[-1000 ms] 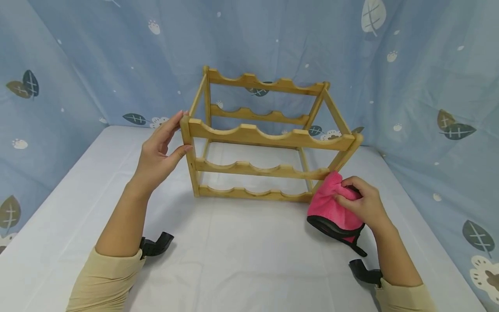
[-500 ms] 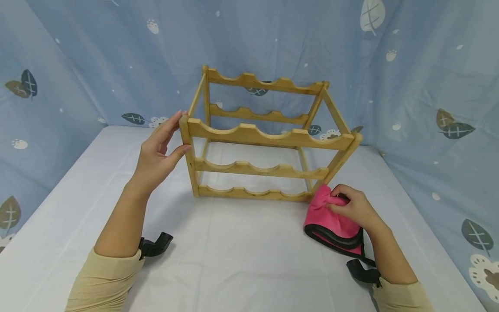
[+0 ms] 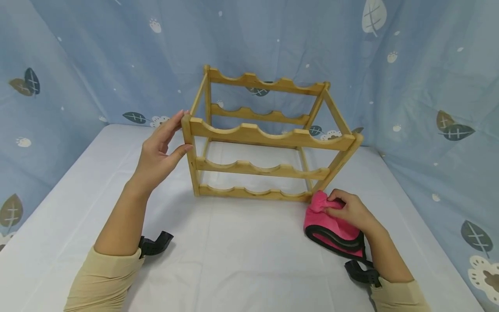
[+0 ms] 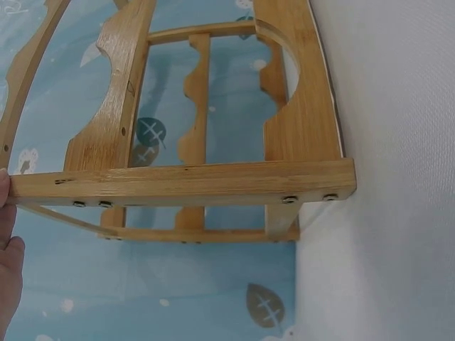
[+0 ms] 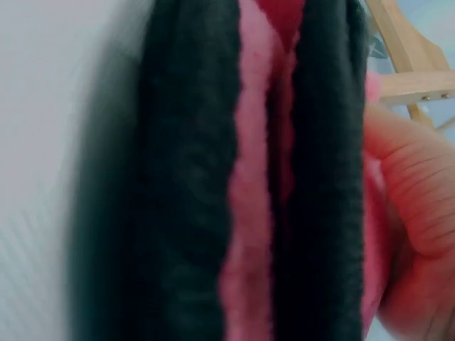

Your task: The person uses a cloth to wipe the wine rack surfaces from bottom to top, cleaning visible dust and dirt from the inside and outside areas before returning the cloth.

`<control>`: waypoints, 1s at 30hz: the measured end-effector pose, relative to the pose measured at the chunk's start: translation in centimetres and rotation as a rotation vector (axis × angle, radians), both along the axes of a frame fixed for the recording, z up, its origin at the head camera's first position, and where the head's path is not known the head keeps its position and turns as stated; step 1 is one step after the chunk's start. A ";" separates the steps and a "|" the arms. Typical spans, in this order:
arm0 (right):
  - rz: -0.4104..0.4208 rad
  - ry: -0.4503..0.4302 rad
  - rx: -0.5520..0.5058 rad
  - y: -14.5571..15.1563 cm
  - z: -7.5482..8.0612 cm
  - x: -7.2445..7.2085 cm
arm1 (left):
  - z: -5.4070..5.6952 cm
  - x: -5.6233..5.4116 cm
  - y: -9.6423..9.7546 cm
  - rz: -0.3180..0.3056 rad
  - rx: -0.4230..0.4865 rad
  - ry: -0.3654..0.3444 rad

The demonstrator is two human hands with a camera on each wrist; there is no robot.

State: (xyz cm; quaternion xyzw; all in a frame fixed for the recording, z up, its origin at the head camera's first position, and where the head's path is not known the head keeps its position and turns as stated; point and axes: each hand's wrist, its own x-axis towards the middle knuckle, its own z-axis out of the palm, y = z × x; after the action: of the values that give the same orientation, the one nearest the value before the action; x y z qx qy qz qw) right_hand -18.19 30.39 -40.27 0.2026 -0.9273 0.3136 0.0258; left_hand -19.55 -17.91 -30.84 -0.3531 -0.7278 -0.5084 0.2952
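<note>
A light wooden wine rack (image 3: 257, 169) with scalloped rails stands on the table. My left hand (image 3: 157, 156) holds its front left post, thumb on the near side and fingers by the top end. In the left wrist view that post (image 4: 185, 183) crosses the picture, with part of the hand (image 4: 7, 263) at the left edge. My right hand (image 3: 351, 210) pinches a folded pink cloth (image 3: 331, 225) with black edging at the foot of the front right post. Close up in the right wrist view, the cloth's black edging (image 5: 323, 170) hides most of the rack.
A white cloth (image 3: 241, 260) covers the table. Behind and at both sides hangs a blue curtain (image 3: 249, 39) with leaf prints. Each wrist wears a black mount, one on the left (image 3: 156, 245) and one on the right (image 3: 362, 273).
My right hand has moved down along the front right post with the pink cloth, from near the middle rail to the post's foot. My left hand and the wine rack have stayed put.
</note>
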 end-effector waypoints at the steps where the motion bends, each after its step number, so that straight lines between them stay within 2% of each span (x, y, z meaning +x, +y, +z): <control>1: 0.007 0.009 -0.005 0.0 0.2 0.2 | 0.0 0.0 0.0 0.000 -0.004 0.002; 5: 0.050 0.015 -0.033 -0.4 1.6 1.0 | 0.1 0.0 0.0 0.003 -0.023 0.006; 9: 0.130 0.022 -0.083 -1.6 3.0 1.8 | 0.4 0.0 0.0 0.023 -0.044 0.020; 16: 0.411 0.232 -0.242 -5.2 5.3 2.3 | 0.4 -0.1 -0.1 0.046 -0.066 0.026; 19: 0.493 0.290 -0.274 -7.0 6.4 2.2 | 0.2 -0.1 -0.2 0.048 -0.063 0.031; 25: 0.580 0.409 -0.333 -10.7 8.1 1.6 | 0.2 0.0 -0.4 0.064 -0.073 0.035; 30: 0.604 0.446 -0.372 -13.9 9.1 0.8 | 0.3 0.2 -0.6 0.073 -0.095 0.024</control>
State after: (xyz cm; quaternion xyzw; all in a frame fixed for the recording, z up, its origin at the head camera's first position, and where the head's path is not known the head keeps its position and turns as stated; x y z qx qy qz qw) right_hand -17.35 16.52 -31.18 0.5204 -0.7255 0.4176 0.1687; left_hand -19.31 -18.47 -30.54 -0.3460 -0.7601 -0.4578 0.3050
